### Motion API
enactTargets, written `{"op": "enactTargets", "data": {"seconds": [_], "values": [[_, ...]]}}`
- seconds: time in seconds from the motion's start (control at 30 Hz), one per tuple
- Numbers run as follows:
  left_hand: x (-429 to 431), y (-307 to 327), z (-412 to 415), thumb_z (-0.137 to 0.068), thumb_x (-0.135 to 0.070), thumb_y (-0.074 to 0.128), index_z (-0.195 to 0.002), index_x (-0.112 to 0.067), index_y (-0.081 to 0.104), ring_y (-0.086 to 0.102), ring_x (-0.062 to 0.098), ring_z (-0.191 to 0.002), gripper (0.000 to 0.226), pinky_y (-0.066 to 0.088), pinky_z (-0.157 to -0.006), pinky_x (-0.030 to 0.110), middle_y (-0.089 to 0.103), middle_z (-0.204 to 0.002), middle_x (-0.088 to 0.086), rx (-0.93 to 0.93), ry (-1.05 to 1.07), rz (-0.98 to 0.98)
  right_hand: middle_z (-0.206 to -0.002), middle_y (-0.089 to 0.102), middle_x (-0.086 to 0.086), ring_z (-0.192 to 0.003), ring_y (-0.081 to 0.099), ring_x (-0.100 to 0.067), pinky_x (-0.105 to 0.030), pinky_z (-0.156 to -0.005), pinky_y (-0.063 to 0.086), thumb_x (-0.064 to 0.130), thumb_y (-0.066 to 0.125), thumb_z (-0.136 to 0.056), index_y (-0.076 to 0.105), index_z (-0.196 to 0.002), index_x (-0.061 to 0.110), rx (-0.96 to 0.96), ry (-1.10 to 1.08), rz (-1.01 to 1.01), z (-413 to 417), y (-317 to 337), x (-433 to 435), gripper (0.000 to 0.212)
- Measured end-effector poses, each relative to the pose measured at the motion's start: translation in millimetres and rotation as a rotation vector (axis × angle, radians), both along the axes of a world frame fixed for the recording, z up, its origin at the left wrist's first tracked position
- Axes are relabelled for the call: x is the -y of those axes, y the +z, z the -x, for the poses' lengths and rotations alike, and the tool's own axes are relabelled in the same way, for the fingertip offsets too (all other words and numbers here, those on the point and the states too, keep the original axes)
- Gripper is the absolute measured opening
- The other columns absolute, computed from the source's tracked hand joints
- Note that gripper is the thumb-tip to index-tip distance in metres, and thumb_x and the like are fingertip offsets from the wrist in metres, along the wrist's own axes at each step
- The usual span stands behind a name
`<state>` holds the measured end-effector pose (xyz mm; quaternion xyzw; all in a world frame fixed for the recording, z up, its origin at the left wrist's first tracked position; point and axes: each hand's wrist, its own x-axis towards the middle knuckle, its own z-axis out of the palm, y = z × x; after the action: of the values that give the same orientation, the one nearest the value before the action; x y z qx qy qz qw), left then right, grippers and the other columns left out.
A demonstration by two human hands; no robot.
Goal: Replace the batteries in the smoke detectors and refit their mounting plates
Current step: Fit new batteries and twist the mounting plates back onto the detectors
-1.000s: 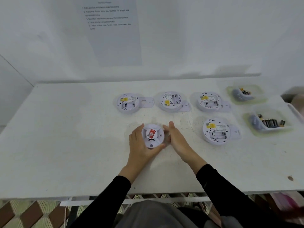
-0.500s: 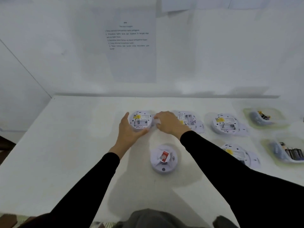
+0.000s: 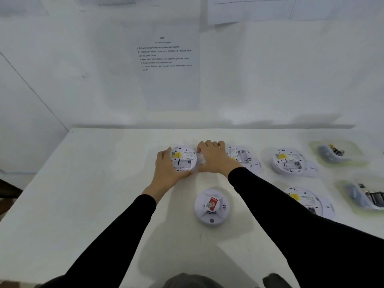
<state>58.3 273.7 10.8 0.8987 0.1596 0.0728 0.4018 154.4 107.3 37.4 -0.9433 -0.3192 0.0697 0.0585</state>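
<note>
the left hand (image 3: 166,169) cups the rim of the face-down smoke detector (image 3: 184,161), and the right hand (image 3: 214,159) has its fingers curled onto the mounting plate (image 3: 201,163) touching that detector's right edge. to bring the pair in well, i'd lift both clear of the counter (image 3: 104,183) rather than drag them, keeping the detector level. steer left of the closed detector (image 3: 212,206) sitting between the forearms, so nothing knocks it.

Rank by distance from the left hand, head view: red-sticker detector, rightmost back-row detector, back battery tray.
1. Red-sticker detector, front centre, near the left hand.
2. Rightmost back-row detector, right of centre.
3. Back battery tray, far right.
</note>
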Motion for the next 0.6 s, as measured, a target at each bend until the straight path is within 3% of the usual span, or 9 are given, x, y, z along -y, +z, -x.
{"op": "enactTargets", "data": {"seconds": [0.1,0.17,0.27,0.37,0.47,0.6], "values": [[9,14,11,-0.056,-0.045,0.093,-0.149,-0.011,0.033,0.03,0.017,-0.127,0.115,0.033,-0.106,0.029,0.039,-0.139,0.009,0.089,0.001,-0.011,-0.116,0.048,-0.001,-0.107,0.046,-0.025,-0.037,-0.097,0.024,0.032,0.07,-0.069,0.045,-0.119,0.019,0.08,0.023,-0.068,9,14,12,0.057],[16,25,16,-0.059,-0.035,0.095,-0.151,-0.01,0.027,0.025,0.012,-0.13,0.117,0.028,-0.107,0.026,0.032,-0.142,0.007,0.139,-0.007,0.009,-0.116,0.048,0.0,-0.107,0.046,-0.024,-0.035,-0.095,0.022,0.03,0.069,-0.068,0.046,-0.118,0.019,0.126,0.027,-0.134,16,24,30,0.056],[41,45,25,-0.053,-0.046,0.091,-0.152,-0.015,0.025,0.02,0.003,-0.127,0.123,0.028,-0.109,0.026,0.028,-0.142,0.003,0.173,-0.048,0.064,-0.113,0.048,0.003,-0.103,0.046,-0.021,-0.031,-0.09,0.018,0.03,0.066,-0.066,0.05,-0.115,0.02,0.175,0.028,-0.263,28,36,76,0.052],[82,55,34,-0.046,-0.057,0.082,-0.149,-0.017,0.028,0.026,0.012,-0.131,0.123,0.031,-0.111,0.029,0.028,-0.14,0.001,0.222,-0.113,0.071,-0.109,0.047,0.006,-0.097,0.044,-0.017,-0.028,-0.085,0.017,0.039,0.056,-0.062,0.051,-0.111,0.022,0.184,0.012,-0.361,43,45,135,0.052],[131,56,38,-0.052,-0.041,0.093,-0.148,-0.018,0.029,0.033,0.017,-0.133,0.118,0.036,-0.11,0.029,0.027,-0.137,0.0,0.271,-0.176,0.119,-0.107,0.045,0.008,-0.096,0.044,-0.016,-0.029,-0.082,0.024,0.041,0.051,-0.061,0.05,-0.108,0.024,0.147,0.0,-0.451,59,48,198,0.05],[200,49,44,-0.061,-0.023,0.094,-0.147,-0.028,0.028,0.04,-0.002,-0.128,0.109,0.04,-0.105,0.014,0.03,-0.14,-0.007,0.349,-0.198,0.244,-0.104,0.046,0.007,-0.094,0.046,-0.018,-0.032,-0.083,0.039,0.035,0.058,-0.063,0.051,-0.106,0.021,0.104,0.002,-0.527,80,49,281,0.045]]}}
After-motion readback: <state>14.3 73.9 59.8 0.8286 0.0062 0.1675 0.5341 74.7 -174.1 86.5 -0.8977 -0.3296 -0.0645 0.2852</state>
